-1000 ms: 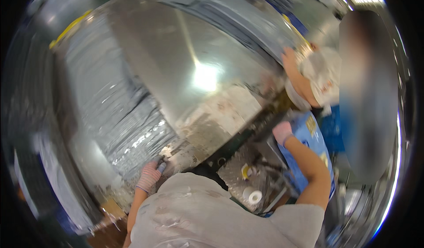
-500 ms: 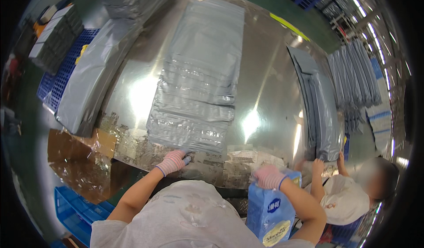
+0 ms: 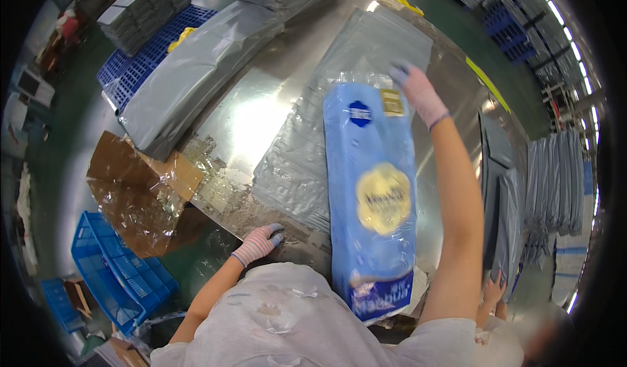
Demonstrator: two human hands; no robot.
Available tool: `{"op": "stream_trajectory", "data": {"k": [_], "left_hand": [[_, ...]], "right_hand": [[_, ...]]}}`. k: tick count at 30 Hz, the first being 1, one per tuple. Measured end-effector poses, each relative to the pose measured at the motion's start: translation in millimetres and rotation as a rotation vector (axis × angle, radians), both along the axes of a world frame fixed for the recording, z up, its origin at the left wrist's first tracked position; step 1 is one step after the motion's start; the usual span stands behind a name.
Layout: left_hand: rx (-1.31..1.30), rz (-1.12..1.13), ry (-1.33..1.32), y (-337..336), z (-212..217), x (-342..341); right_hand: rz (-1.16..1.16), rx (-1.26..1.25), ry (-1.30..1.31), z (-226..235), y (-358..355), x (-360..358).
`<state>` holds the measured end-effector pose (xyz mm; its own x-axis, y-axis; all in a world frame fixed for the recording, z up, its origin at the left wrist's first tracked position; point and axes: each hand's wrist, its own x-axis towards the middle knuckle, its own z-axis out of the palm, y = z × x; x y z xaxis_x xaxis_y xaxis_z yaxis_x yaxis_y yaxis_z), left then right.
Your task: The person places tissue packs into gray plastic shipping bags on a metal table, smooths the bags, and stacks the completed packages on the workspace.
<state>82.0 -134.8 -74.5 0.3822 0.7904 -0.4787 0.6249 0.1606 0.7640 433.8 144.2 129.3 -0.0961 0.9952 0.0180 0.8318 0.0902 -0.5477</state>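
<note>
A long blue plastic-wrapped package (image 3: 343, 171) with a yellow flower-shaped label lies lengthwise over the pile of grey plastic mailing bags (image 3: 294, 145). Its near end reaches past the table's near edge, close to my body. My right hand (image 3: 423, 96), in a pink-and-white glove with grey fingertips, is beside the package's far right corner. Its fingers stretch out over the bags, slightly blurred, and do not wrap round the package. My left hand (image 3: 257, 244), in a striped glove, rests at the near table edge with fingers apart and nothing in them.
A grey wrapped stack (image 3: 196, 73) lines the table's left side. An opened cardboard box (image 3: 134, 194) and a blue crate (image 3: 121, 279) stand at the left. More grey bags (image 3: 499, 197) lie at right, near a co-worker's hand (image 3: 494, 288). The metal table (image 3: 287, 60) reflects light.
The blue package has come up from beside my right side onto the grey bags. My right hand has moved far forward and off its top; my left hand stays at the table edge. The view has turned.
</note>
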Motion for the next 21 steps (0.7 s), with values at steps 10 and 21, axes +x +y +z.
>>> {"op": "stream_trajectory", "data": {"k": [10,21], "left_hand": [[-0.068,-0.167,-0.123,5.9,4.1,-5.5],[-0.071,-0.198,-0.422,0.1,-6.6,-57.1]], "right_hand": [[-0.660,-0.483,0.579,-173.4,-300.7,18.3],[-0.919,-0.366,1.545,-200.7,-402.0,-108.4]]}}
